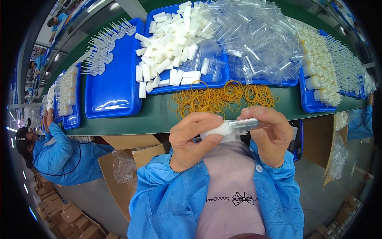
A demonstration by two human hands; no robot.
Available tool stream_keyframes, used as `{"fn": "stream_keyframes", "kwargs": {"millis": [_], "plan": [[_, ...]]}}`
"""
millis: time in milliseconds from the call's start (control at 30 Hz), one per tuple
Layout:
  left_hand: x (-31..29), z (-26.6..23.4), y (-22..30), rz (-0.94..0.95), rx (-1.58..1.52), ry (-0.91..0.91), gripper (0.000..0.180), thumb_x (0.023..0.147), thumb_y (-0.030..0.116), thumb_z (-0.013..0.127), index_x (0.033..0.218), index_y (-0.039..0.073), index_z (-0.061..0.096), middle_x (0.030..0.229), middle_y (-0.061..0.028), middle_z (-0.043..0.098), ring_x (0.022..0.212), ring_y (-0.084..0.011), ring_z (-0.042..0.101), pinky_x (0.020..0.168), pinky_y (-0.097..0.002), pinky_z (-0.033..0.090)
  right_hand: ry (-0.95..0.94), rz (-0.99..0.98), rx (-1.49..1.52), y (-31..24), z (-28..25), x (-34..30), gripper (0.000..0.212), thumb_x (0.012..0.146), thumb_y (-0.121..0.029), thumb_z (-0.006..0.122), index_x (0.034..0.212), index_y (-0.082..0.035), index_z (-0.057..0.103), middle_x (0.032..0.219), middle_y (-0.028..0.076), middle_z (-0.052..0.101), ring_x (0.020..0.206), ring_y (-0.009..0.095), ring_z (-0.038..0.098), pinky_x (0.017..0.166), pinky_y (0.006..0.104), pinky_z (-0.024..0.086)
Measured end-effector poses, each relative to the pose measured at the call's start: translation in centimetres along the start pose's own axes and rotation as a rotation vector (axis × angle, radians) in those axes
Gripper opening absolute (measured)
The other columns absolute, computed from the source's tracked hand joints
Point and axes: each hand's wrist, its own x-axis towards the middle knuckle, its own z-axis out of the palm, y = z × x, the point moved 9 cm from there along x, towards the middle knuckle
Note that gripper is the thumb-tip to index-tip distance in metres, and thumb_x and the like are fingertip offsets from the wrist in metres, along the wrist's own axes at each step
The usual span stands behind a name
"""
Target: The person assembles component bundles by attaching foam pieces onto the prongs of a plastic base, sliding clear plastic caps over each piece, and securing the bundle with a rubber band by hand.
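Observation:
In front of my chest, my left hand (190,139) is closed round a white cylindrical cap (221,129). A clear plastic tube (243,126) points right from that cap; whether it is fully seated I cannot tell. My right hand (274,133) has its thumb and fingers about the tube's far end. Below the cap, another white piece (228,138) shows partly under my left fingers. Yellow rubber bands (227,95) lie loose just beyond my hands. Farther off are a heap of white caps (165,51) and a heap of clear tubes (258,44).
A blue tray (111,97) at left bears thin white-stemmed applicators (97,55). Banded white bundles (320,71) stand in another blue tray at right, beside more thin stems (348,59). Cardboard boxes (133,143) sit below the green table (155,109). A co-worker in blue (65,155) works at left.

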Motion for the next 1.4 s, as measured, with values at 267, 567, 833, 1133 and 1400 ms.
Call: {"fn": "stream_keyframes", "kwargs": {"millis": [267,567,833,1133,1400], "plan": [[0.3,0.6,-2.2,-0.346,-0.193,-0.027,0.019,0.077,0.004,0.062,0.094,-0.004,0.067,0.093,-0.0148,0.065,0.084,-0.0221,0.06,0.075,-0.0315,0.048,-0.203,-0.081,-0.255,-1.4,0.7,1.2,0.025,0.08,0.002,0.063,0.105,0.006,0.061,0.101,0.018,0.066,0.099,0.027,0.063,0.09,0.0362,0.048],[1.0,0.5,0.9,0.063,0.19,-0.044,0.03,0.066,0.005,0.076,0.095,0.0,0.068,0.093,-0.0142,0.066,0.083,-0.0228,0.064,0.072,-0.0298,0.051,-0.042,-0.001,-0.507,-0.9,-1.4,1.3,0.025,0.074,-0.005,0.073,0.096,0.003,0.065,0.088,0.011,0.068,0.077,0.018,0.066,0.068,0.0271,0.051],[0.9,0.5,2.3,0.217,0.369,-0.025,0.035,0.06,0.007,0.08,0.093,0.003,0.069,0.09,-0.0108,0.066,0.077,-0.0233,0.066,0.065,-0.0302,0.054,-0.036,0.116,-0.384,1.7,-1.9,1.2,0.02,0.073,-0.012,0.074,0.066,-0.001,0.059,0.056,0.002,0.054,0.049,0.008,0.051,0.045,0.022,0.037],[0.6,0.9,4.0,0.391,0.582,-0.049,0.033,0.059,0.011,0.081,0.089,0.007,0.069,0.09,-0.0073,0.066,0.074,-0.0208,0.064,0.062,-0.0293,0.053,-0.127,0.073,-0.571,0.9,-0.7,2.7,0.029,0.08,-0.012,0.068,0.058,-0.002,0.052,0.048,0.005,0.041,0.042,0.011,0.036,0.04,0.0278,0.026],[0.2,0.7,3.1,0.397,0.646,-0.002,0.035,0.058,0.011,0.082,0.091,0.007,0.068,0.091,-0.0065,0.066,0.073,-0.0217,0.063,0.061,-0.0303,0.053,-0.169,0.157,-0.644,1.9,-0.6,2.7,0.031,0.082,-0.014,0.066,0.058,-0.001,0.052,0.046,0.006,0.038,0.041,0.01,0.034,0.04,0.0289,0.026]]}}
